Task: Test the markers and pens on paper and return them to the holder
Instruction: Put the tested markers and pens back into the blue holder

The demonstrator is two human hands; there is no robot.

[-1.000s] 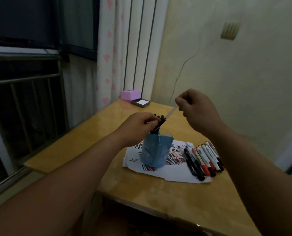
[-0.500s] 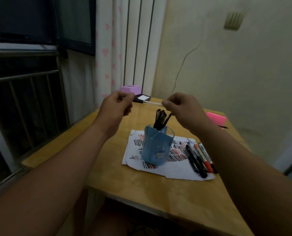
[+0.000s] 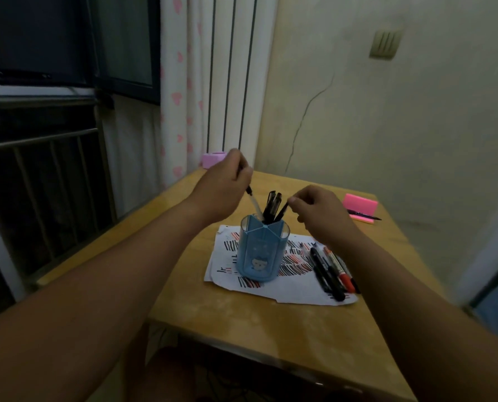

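Your left hand's (image 3: 221, 192) fingers pinch a clear pen (image 3: 253, 203), tip in the holder (image 3: 261, 256); right hand (image 3: 320, 213) curled, grip unclear. Markers (image 3: 330, 271) on the scribbled paper (image 3: 300, 291) await return.

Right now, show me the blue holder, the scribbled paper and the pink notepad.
blue holder (image 3: 261, 242): head view, front wall above the sticker.
scribbled paper (image 3: 297, 288): head view, bare white patch near front edge.
pink notepad (image 3: 359, 203): head view, middle of its face.

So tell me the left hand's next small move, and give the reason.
Probably just let go. The left hand pinches the upper end of the clear pen, whose lower end is already inside the rim of the blue holder, beside the black pens. Opening the fingers should let it settle in.
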